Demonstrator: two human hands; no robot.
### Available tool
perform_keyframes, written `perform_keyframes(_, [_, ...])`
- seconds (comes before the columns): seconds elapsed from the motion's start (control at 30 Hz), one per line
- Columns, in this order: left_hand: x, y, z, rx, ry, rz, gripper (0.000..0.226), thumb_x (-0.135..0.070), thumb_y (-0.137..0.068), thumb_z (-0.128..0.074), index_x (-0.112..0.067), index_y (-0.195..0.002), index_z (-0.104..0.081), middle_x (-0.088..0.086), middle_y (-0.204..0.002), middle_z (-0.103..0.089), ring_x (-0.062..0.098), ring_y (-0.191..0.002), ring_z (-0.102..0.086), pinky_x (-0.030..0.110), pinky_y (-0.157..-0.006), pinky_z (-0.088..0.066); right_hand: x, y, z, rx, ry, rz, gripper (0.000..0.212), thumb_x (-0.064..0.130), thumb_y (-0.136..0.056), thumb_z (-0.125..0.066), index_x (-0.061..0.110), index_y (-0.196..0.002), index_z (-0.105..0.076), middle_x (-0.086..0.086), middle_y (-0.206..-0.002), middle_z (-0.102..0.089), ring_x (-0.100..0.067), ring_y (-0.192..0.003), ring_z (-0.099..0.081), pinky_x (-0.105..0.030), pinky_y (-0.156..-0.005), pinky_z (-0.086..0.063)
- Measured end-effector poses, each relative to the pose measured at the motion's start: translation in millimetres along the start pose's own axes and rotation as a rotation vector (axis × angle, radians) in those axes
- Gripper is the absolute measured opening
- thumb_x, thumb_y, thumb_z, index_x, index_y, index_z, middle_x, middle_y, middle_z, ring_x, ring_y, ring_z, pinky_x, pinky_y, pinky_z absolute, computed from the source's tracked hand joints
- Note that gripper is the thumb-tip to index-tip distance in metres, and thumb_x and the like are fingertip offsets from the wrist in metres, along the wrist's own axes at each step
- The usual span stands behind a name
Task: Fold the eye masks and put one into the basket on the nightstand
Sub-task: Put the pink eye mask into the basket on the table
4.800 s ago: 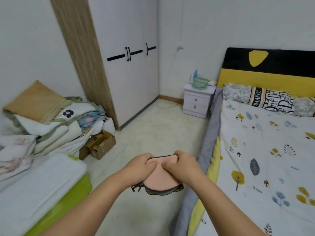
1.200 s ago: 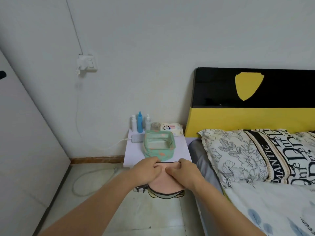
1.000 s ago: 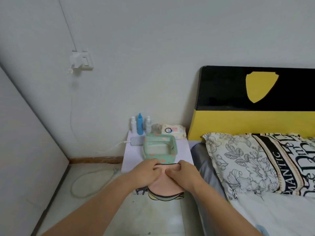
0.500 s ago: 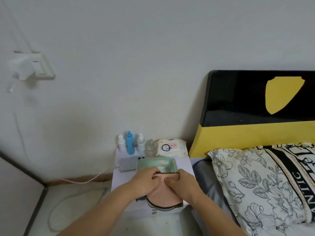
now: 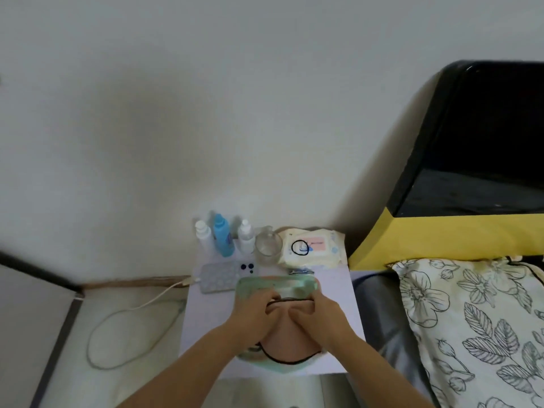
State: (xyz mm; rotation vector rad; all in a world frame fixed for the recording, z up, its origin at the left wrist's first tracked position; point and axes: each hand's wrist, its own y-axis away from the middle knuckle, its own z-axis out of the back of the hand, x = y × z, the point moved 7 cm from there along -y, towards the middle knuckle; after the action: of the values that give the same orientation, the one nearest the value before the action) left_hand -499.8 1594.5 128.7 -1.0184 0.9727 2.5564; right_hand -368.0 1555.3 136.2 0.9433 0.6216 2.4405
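- Both hands are over the nightstand (image 5: 203,325), at its middle.
- Left hand (image 5: 254,315) is curled tight, fingers pinching the top edge of the folded pink eye mask (image 5: 287,340).
- Right hand (image 5: 319,316) grips the same edge just beside it, knuckles nearly touching the left.
- The mask sits right over the green basket (image 5: 256,285), whose rim shows behind the fingers and below the mask.
- Bottles, a glass, wipes and a phone line the nightstand's back edge.
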Motion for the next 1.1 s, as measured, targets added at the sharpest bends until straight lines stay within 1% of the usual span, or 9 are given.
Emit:
perform_keyframes(0.07, [14,-14,-9,-0.005,0.009,0.043,0.033,-0.025,-0.091,-0.047,-0.018,-0.123,-0.051,0.006,-0.129,-0.054,0.019,-0.117,-0.050,0.022,-0.094,-0.036,-8,-19,-12,0.019,0.011,-0.004,0.047,0.044,-0.084,-0.058,0.014,-0.118,-0.044,-0.008,-0.110,-0.064,-0.025,-0.098,-0.060,-0.031,-0.081,-0.047])
perform_keyframes(0.27, [54,-54,-34,0.006,0.016,0.134,0.033,-0.023,-0.091,-0.046,-0.014,-0.121,-0.051,0.008,-0.127,-0.057,0.022,-0.115,-0.053,0.034,-0.100,-0.043,-29,-67,-51,0.065,0.022,-0.007,0.034,0.042,-0.085,-0.058,0.013,-0.102,-0.050,-0.006,-0.104,-0.064,-0.018,-0.080,-0.054,-0.024,-0.067,-0.038])
perform_keyframes(0.5, [91,-80,-72,0.035,0.063,0.270,0.035,-0.014,-0.092,-0.044,-0.008,-0.127,-0.046,0.014,-0.131,-0.053,0.026,-0.118,-0.052,0.027,-0.099,-0.039,-57,-97,-98,0.174,0.054,-0.112,0.031,0.037,-0.086,-0.056,0.010,-0.101,-0.053,-0.008,-0.102,-0.067,-0.025,-0.093,-0.063,-0.024,-0.068,-0.040])
perform_keyframes(0.6, [102,-87,-77,-0.004,0.063,0.323,0.032,-0.011,-0.090,-0.046,-0.006,-0.121,-0.051,0.017,-0.126,-0.057,0.030,-0.115,-0.054,0.030,-0.095,-0.042,-65,-104,-111,0.185,0.003,-0.122,0.016,0.024,-0.090,-0.050,0.014,-0.078,-0.046,-0.003,-0.082,-0.061,-0.020,-0.079,-0.057,-0.019,-0.062,-0.037])
perform_keyframes(0.7, [112,-90,-83,0.005,0.052,0.358,0.029,-0.009,-0.089,-0.045,-0.005,-0.117,-0.053,0.017,-0.125,-0.057,0.029,-0.114,-0.054,0.031,-0.098,-0.041,-67,-109,-122,0.203,0.086,-0.115,0.036,0.014,-0.092,-0.041,0.019,-0.057,-0.032,0.002,-0.063,-0.043,-0.015,-0.064,-0.044,-0.019,-0.055,-0.035])
perform_keyframes(0.83, [115,-93,-85,0.003,0.062,0.363,0.027,-0.008,-0.089,-0.043,-0.004,-0.114,-0.054,0.018,-0.123,-0.059,0.028,-0.112,-0.055,0.029,-0.097,-0.042,-65,-111,-129,0.203,0.030,-0.115,0.039,0.020,-0.088,-0.052,0.025,-0.059,-0.027,0.003,-0.069,-0.044,-0.014,-0.068,-0.043,-0.032,-0.066,-0.045])
perform_keyframes(0.93, [115,-93,-85,-0.005,0.068,0.376,0.027,-0.009,-0.089,-0.044,-0.004,-0.112,-0.055,0.018,-0.122,-0.059,0.028,-0.112,-0.055,0.030,-0.098,-0.043,-62,-111,-127,0.187,0.081,-0.047,0.041,0.024,-0.089,-0.052,0.030,-0.061,-0.024,0.005,-0.071,-0.040,-0.013,-0.071,-0.041,-0.017,-0.055,-0.036])
perform_keyframes(1.03, [111,-89,-83,-0.008,0.064,0.374,0.022,-0.007,-0.089,-0.042,-0.002,-0.106,-0.056,0.018,-0.118,-0.061,0.028,-0.108,-0.057,0.032,-0.097,-0.044,-60,-107,-120,0.152,0.197,-0.014,0.033,0.015,-0.094,-0.037,0.020,-0.062,-0.042,0.001,-0.072,-0.055,-0.013,-0.067,-0.052,-0.022,-0.059,-0.044])
perform_keyframes(1.1, [107,-87,-80,-0.006,0.035,0.369,0.022,-0.008,-0.089,-0.043,-0.001,-0.105,-0.056,0.020,-0.117,-0.061,0.029,-0.107,-0.057,0.035,-0.097,-0.044,-59,-105,-119,0.149,0.135,-0.074,0.020,0.016,-0.094,-0.039,0.011,-0.079,-0.051,-0.009,-0.092,-0.064,-0.022,-0.084,-0.061,-0.026,-0.074,-0.049])
